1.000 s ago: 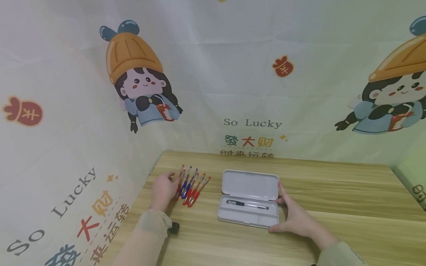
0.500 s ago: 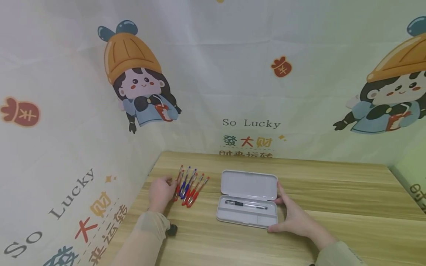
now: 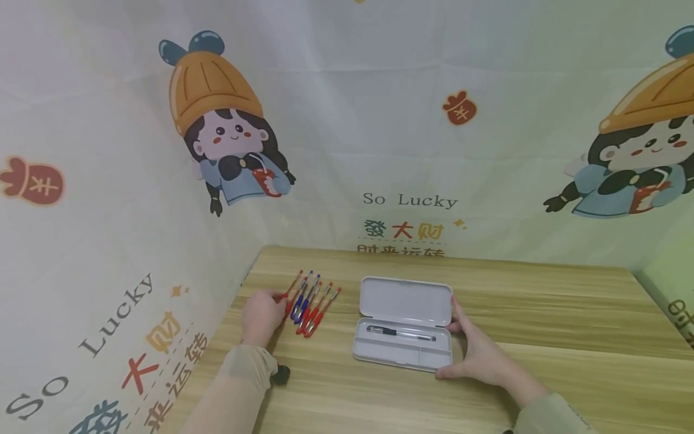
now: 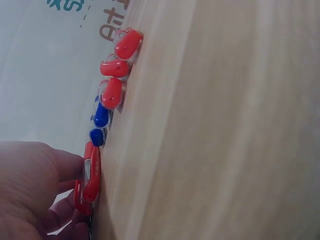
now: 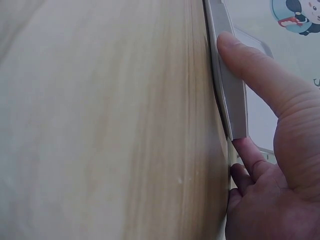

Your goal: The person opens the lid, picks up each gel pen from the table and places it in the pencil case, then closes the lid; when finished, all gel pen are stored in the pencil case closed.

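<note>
At the left of the table my left hand [image 3: 264, 316] pinches a red pen [image 3: 293, 285] by its capped end, at the left side of a row of pens. In the left wrist view the thumb meets the red caps [image 4: 91, 175], while the other fingertips are partly hidden behind them. Beside it lie blue pens [image 3: 300, 308] and more red pens [image 3: 315, 319]. My right hand [image 3: 484, 352] holds the right end of an open grey pencil case [image 3: 386, 351], thumb on the front edge and fingers on the far side. One black pen [image 3: 401, 333] lies in its rear compartment.
A wood-grain table [image 3: 542, 392] carries everything. Its far and left edges meet a printed cloth backdrop [image 3: 325, 120]. The case's lid [image 3: 406, 301] is laid back toward the far edge, and a small divider splits the front compartment.
The leftmost red pen has swung away from its neighbour, its tip shifting right as my left fingers handle its cap end. My right hand and the pencil case stay in place.
</note>
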Tool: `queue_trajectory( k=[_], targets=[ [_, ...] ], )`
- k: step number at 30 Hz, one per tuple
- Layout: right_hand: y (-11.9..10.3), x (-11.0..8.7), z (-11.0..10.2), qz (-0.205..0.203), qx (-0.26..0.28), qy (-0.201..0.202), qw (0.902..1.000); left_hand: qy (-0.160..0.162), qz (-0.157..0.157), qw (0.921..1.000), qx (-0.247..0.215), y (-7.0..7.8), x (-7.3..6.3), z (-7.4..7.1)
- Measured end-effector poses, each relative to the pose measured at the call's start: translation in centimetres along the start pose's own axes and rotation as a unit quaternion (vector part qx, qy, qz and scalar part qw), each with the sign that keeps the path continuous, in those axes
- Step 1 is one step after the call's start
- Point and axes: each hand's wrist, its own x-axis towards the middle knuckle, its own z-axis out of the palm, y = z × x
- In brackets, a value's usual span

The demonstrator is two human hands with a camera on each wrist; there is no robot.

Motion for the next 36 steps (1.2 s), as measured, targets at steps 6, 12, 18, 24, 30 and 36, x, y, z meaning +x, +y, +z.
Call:
queue_trajectory(
  k=[6, 12, 18, 24, 30, 36],
  targets=[
    [0.1, 0.0, 0.1, 0.0, -0.004, -0.001, 1.0, 0.011, 0.008, 0.9999, -0.002, -0.1, 0.0, 0.2],
    [0.1, -0.1, 0.1, 0.001, -0.003, -0.004, 1.0, 0.017, 0.009, 0.9997, -0.014, 0.2, -0.4, 0.3],
    [0.0, -0.1, 0.0, 0.002, 0.0, -0.002, 1.0, 0.044, 0.069, 0.9958, -0.043, 2.7, -1.5, 0.1],
    [0.1, 0.0, 0.0, 0.001, 0.001, 0.001, 1.0, 0.068, 0.156, 0.9834, -0.064, 6.8, -3.3, -0.2],
    [0.1, 0.0, 0.0, 0.002, -0.002, 0.002, 1.0, 0.057, 0.222, 0.9704, -0.074, 10.7, -5.5, -0.7],
    [0.5, 0.1, 0.1, 0.0, -0.001, 0.002, 1.0, 0.051, 0.29, 0.9546, -0.045, 12.5, -6.9, 0.5]
  ],
)
